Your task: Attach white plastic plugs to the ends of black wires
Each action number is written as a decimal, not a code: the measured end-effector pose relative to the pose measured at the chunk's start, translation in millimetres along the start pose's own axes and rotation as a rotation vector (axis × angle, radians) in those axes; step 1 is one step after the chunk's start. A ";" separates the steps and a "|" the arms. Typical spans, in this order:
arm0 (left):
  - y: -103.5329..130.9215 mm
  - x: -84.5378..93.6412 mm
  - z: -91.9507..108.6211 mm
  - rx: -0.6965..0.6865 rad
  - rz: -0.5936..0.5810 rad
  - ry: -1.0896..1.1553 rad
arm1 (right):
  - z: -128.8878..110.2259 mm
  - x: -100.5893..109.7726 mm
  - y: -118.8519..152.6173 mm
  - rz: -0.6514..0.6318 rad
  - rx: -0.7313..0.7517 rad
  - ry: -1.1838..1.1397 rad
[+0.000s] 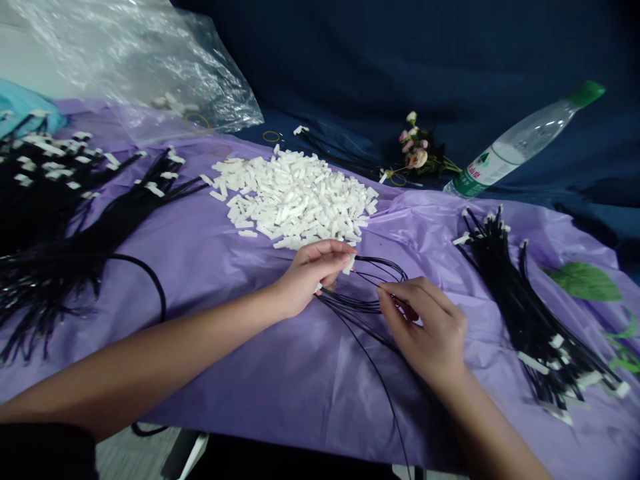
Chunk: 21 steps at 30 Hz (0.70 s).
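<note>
Near the middle of the table, my left hand is closed on a small white connector with thin black wires coming out of it. A second white end shows under the palm, with more black wires running right. My right hand pinches one thin black wire between thumb and fingertips, just right of the connector. Loose wires loop between the two hands and hang toward the table's front edge. Just beyond my left hand lies a big pile of white connector housings.
Bundles of black cables with white ends lie at left and right. A plastic bottle with a green cap leans at the back right, near artificial flowers. A clear plastic bag lies back left. Purple sheeting covers the table.
</note>
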<state>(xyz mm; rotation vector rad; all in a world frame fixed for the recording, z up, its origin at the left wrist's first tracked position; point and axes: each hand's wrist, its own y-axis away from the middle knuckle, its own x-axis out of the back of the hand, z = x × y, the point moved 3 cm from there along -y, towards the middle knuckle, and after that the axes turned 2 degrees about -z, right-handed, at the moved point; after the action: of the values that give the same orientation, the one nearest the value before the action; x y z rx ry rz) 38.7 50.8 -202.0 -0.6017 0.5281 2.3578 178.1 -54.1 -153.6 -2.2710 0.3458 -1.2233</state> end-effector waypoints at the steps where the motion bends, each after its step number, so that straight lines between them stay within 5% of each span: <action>1: 0.1 -0.1 0.0 0.001 0.002 0.000 | -0.1 0.0 0.2 0.000 0.002 -0.001; 21: -0.3 0.0 0.3 -0.008 -0.008 0.040 | -0.8 -0.6 5.7 0.035 0.149 0.163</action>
<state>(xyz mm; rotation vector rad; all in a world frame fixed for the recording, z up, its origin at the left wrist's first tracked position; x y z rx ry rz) 38.8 51.2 -201.9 -0.6543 0.5337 2.3458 177.2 -58.8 -156.9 -2.0378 0.3408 -1.3730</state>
